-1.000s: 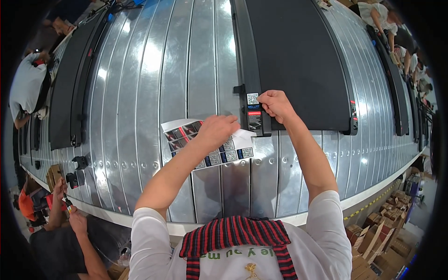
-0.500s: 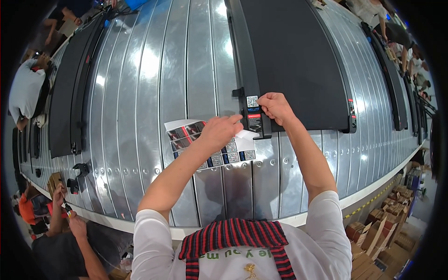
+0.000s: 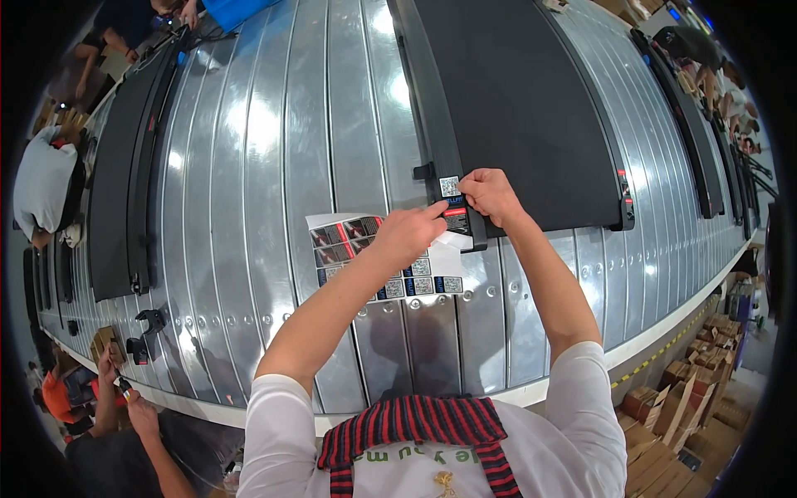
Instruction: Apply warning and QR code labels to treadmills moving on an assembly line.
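A black treadmill deck (image 3: 523,116) lies on the metal roller table, its side rail (image 3: 444,137) running away from me. Near the rail's near end is a sticker (image 3: 449,187) with a black-and-white square code. My right hand (image 3: 491,197) is closed, thumb and finger pinching at the sticker's right edge. My left hand (image 3: 408,234) reaches in from the left, its index finger stretched out onto the sticker's lower part. Just below sits a red-and-black label (image 3: 457,221), partly covered by that hand. Under my left hand and forearm lies a sheet of stickers (image 3: 334,241), with a white flap by the rail end.
Another treadmill deck (image 3: 116,199) lies at the left, and more stand at the far right. A black clamp-shaped part (image 3: 148,332) rests near the table's left front. A co-worker's hands (image 3: 141,415) hold a tool there. Cardboard boxes (image 3: 664,415) are stacked at lower right.
My left hand has moved right, and its index finger now lies on the sticker's lower part. My right hand keeps its pinch at the edge. The view has shifted slightly.
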A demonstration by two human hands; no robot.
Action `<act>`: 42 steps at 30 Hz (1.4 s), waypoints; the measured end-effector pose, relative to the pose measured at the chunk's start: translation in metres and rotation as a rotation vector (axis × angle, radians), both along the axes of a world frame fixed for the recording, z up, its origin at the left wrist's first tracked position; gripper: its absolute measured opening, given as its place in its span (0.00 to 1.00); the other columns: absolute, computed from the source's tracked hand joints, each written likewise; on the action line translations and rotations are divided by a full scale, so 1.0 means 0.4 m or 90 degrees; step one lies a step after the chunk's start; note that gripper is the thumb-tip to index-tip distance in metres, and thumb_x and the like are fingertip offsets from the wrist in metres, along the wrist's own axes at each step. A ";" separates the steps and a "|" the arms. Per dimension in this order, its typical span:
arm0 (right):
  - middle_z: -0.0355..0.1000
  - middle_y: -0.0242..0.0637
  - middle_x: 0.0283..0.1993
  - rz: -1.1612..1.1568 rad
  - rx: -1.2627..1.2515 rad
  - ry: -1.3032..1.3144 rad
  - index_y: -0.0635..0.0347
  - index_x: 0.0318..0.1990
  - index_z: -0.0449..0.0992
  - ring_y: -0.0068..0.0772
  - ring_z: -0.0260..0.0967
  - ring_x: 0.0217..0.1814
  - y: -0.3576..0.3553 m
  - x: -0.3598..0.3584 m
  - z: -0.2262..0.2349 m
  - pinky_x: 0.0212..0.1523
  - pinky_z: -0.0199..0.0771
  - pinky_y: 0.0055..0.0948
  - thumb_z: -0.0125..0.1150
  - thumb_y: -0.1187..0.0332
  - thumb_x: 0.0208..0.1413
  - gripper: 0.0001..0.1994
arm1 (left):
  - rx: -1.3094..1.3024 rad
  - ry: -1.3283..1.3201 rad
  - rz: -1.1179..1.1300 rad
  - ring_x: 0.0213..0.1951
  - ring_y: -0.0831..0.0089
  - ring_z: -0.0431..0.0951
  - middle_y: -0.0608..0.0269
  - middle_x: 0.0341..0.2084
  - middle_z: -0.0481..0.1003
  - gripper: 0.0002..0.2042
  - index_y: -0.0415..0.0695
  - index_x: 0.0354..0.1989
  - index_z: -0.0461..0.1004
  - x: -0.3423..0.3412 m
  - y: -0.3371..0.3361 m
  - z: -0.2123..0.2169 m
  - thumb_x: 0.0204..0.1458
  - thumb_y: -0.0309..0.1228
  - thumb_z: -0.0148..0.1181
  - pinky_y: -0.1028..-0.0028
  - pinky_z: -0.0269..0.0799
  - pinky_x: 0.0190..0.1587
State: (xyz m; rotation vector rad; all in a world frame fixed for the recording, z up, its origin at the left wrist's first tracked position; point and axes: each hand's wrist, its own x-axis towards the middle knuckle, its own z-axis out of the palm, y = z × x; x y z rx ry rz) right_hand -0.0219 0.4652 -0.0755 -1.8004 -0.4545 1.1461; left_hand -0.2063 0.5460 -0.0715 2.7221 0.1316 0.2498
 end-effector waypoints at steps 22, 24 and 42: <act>0.69 0.51 0.48 0.252 0.125 -0.955 0.71 0.48 0.66 0.46 0.64 0.55 -0.016 -0.111 -0.039 0.61 0.55 0.40 0.53 0.67 0.48 0.20 | -0.776 -0.007 0.299 0.39 0.75 0.74 0.62 0.38 0.75 0.16 0.37 0.45 0.71 -0.238 0.035 0.247 0.50 0.33 0.59 0.75 0.69 0.41; 0.68 0.52 0.50 0.295 0.067 -0.835 0.70 0.52 0.64 0.49 0.63 0.56 -0.006 -0.118 0.026 0.62 0.53 0.40 0.53 0.65 0.50 0.23 | -0.868 -0.149 0.284 0.41 0.77 0.72 0.63 0.38 0.74 0.18 0.35 0.45 0.70 -0.263 0.017 0.280 0.51 0.34 0.59 0.75 0.68 0.43; 0.72 0.34 0.31 -0.006 0.456 -0.065 0.66 0.44 0.67 0.19 0.68 0.31 -0.285 -0.626 0.435 0.32 0.68 0.19 0.60 0.73 0.50 0.14 | -0.984 -0.415 0.268 0.42 0.71 0.74 0.60 0.41 0.73 0.18 0.36 0.47 0.68 -0.456 -0.206 0.420 0.49 0.30 0.61 0.73 0.69 0.45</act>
